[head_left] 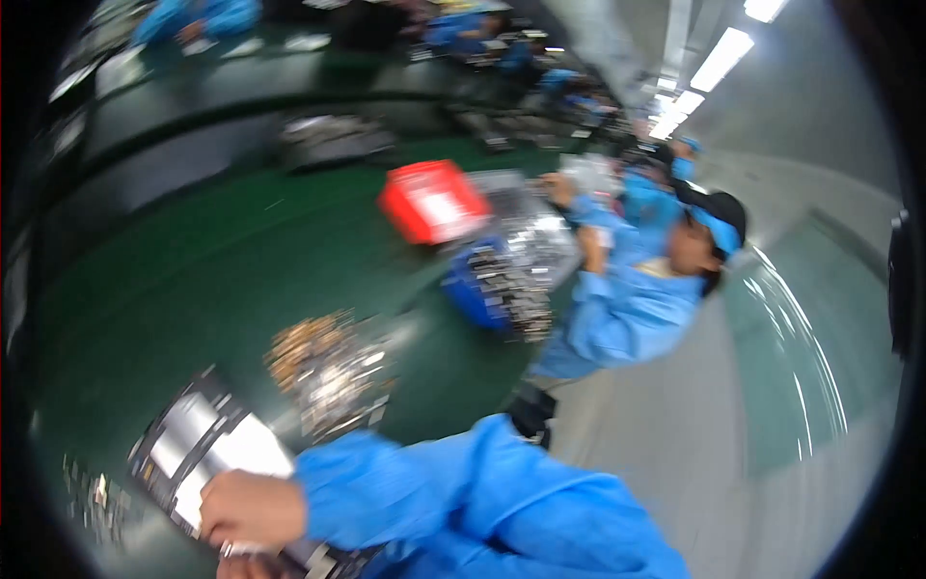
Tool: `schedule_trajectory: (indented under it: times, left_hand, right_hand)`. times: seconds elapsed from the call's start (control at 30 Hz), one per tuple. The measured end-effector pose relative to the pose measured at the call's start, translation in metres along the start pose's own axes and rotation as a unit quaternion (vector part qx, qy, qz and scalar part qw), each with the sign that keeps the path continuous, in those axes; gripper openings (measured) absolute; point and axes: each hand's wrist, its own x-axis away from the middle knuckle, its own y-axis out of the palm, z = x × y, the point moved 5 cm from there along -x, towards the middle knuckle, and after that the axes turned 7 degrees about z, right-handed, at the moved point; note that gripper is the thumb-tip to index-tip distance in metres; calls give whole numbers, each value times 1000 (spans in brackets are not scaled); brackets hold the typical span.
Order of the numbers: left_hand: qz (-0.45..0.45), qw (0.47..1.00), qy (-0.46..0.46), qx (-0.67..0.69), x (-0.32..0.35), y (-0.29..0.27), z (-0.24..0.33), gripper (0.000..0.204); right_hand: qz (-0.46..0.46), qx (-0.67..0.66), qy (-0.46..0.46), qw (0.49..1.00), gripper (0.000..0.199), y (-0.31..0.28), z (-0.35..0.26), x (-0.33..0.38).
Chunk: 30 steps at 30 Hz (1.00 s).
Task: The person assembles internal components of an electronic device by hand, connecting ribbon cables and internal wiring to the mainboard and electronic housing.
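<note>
The flat grey-and-white tray (207,449) is gripped at its near edge by fingers (231,526) curled together on it, and it could be tipped onto the heap of small metal parts (333,372) just beyond them on the green counter (193,270).

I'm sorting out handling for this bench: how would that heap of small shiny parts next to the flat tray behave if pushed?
The heap of small metal parts looks loose, so it would probably spread and scatter rather than slide as one. Individual pieces seem small and light, likely slippery on the green table. The blur hides their exact shape.
</note>
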Motion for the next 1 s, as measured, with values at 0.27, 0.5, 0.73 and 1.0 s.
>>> schedule_trajectory:
  times: [0.27,0.5,0.73,1.0]
  left_hand:
    - [-136,983,-122,8,-91,-27,29,35]
    - [-141,984,-104,28,-86,-24,28,42]
    - [-141,982,-115,-44,-93,-27,23,40]
    - [-150,980,-117,-56,-91,-25,21,39]
  right_hand:
    - [34,47,-32,998,25,0,22,-4]
    - [7,-30,126,992,14,-28,8,6]
    - [-33,-38,233,971,12,-33,-12,-8]
    - [-38,8,215,976,11,-31,-15,-4]
